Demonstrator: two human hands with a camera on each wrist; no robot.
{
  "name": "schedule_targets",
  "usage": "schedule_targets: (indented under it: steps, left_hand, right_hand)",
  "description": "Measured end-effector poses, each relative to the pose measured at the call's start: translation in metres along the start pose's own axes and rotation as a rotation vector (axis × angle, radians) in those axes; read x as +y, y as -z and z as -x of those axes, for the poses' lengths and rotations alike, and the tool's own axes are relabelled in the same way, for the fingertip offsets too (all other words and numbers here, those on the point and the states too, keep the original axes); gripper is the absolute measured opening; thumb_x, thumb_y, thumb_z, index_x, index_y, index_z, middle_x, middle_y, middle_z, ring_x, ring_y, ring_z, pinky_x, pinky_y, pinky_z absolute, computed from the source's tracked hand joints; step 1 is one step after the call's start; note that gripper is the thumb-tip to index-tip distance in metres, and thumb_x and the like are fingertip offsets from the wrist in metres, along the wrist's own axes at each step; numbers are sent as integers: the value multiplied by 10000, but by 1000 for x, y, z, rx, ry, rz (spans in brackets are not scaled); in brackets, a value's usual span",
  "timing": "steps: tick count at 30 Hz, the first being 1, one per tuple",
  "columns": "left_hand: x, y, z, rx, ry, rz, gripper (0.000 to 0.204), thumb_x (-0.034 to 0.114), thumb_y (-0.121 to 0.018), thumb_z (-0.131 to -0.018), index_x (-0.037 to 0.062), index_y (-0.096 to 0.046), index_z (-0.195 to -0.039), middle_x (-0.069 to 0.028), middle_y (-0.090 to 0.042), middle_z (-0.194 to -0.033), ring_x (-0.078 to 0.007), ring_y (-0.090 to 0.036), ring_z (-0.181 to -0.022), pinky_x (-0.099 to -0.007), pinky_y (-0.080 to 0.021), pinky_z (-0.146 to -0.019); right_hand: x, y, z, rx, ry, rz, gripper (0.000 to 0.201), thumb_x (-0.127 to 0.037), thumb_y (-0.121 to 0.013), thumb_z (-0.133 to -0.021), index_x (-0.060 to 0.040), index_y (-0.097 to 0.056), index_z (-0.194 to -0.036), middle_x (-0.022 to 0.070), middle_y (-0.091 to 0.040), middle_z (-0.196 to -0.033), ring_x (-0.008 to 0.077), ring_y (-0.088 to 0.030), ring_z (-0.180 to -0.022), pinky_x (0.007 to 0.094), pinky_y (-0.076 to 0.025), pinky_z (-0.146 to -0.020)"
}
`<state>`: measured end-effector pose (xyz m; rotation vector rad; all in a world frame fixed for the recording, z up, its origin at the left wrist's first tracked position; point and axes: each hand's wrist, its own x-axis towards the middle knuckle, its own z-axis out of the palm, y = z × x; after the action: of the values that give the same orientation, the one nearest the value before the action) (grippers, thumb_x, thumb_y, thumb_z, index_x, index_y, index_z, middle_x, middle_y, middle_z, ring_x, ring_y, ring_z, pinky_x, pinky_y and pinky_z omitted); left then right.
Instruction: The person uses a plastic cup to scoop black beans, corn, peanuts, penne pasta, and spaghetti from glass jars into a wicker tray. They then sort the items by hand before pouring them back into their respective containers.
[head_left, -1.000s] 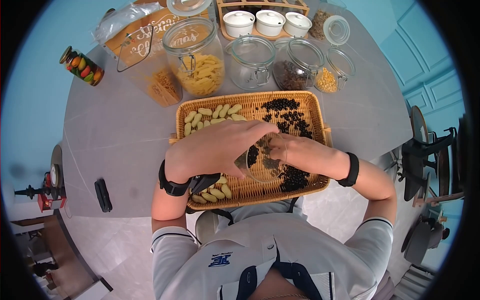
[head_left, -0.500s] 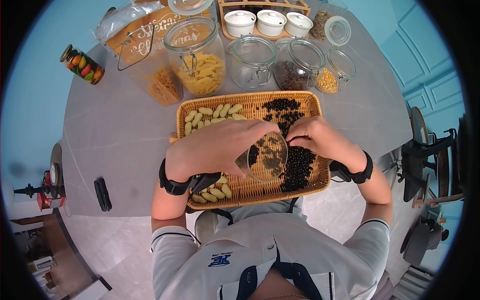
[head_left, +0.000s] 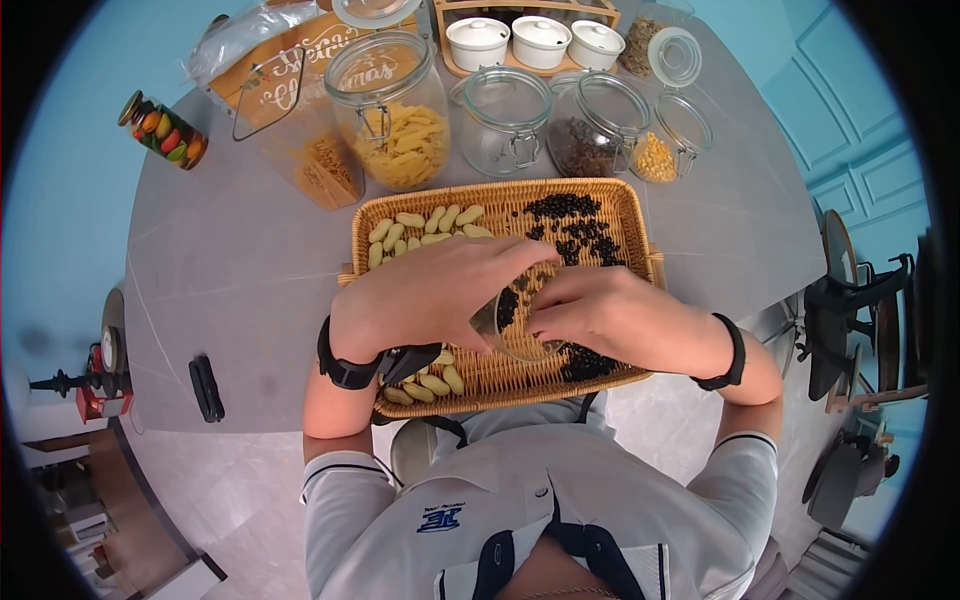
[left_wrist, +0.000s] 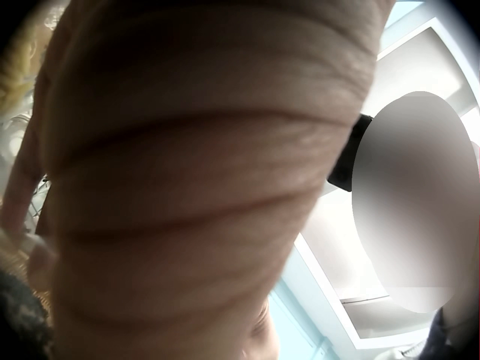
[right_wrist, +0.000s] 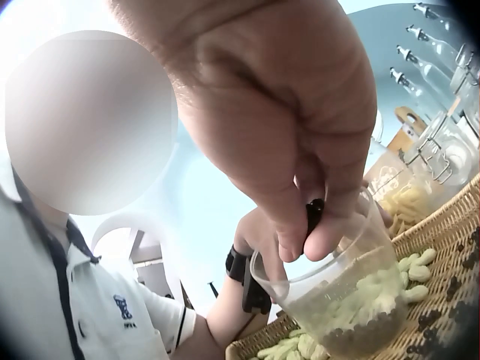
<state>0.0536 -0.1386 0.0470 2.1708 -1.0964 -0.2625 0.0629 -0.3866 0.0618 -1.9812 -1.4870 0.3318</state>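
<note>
My left hand grips a clear cup, tilted over a wicker tray. Dark beans lie in the bottom of the cup. Right at the cup's mouth, my right hand pinches a few black beans between thumb and fingertips, as the right wrist view shows. Loose black beans are spread over the tray's right side, and peanuts lie on its left. In the left wrist view the palm fills most of the picture and hides the cup.
Behind the tray stand a pasta jar, an open glass jar, a jar with dark contents and a corn jar. White lidded pots sit farther back. A black case lies at the table's left.
My right hand went from the cup's mouth to the beans on the tray's right side, then back to the cup with beans pinched. The left hand and cup have stayed put.
</note>
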Motion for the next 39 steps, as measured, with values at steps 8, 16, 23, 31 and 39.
schedule_targets:
  steps: [8,16,23,31,39]
  left_hand:
    - [2,1,-1,-14,13,28,850,71,-882,-621,82,-475,-1368,-121,-623,-1270,-370,-591,-1188,-459,-492,-938]
    - [2,1,-1,0,-3,20,821,85,-885,-616,74,-485,-1332,-122,-643,-1220,-372,-600,-1167,-460,-492,-930]
    - [1,0,-3,-15,-3,13,822,97,-889,-618,73,-486,-1334,-117,-645,-1203,-367,-605,-1157,-458,-492,-926]
    - [2,0,-3,-15,15,34,830,95,-890,-617,80,-489,-1343,-116,-640,-1210,-366,-601,-1153,-454,-491,-919]
    - [0,0,-1,-30,47,24,902,98,-898,-615,85,-459,-1403,-121,-613,-1293,-364,-584,-1199,-448,-485,-958]
  right_hand:
    - [-2,-8,-14,-233,-5,163,200,-19,-651,-789,7,-680,-985,132,-663,-981,334,-652,-967,420,-546,-836]
    - [-2,-9,-18,-286,24,238,231,-59,-627,-822,-12,-692,-1038,129,-664,-969,322,-634,-975,414,-523,-892]
    - [-5,-5,-15,-302,-20,230,301,-68,-646,-814,-37,-708,-1107,117,-682,-971,305,-637,-979,406,-540,-868]
    - [-10,-2,-14,-181,22,190,51,-51,-641,-791,-31,-671,-826,153,-643,-833,329,-640,-916,418,-538,-799]
    - [-8,13,-4,-17,16,-36,114,-38,-739,-810,-34,-754,-923,107,-712,-872,278,-678,-858,385,-549,-742]
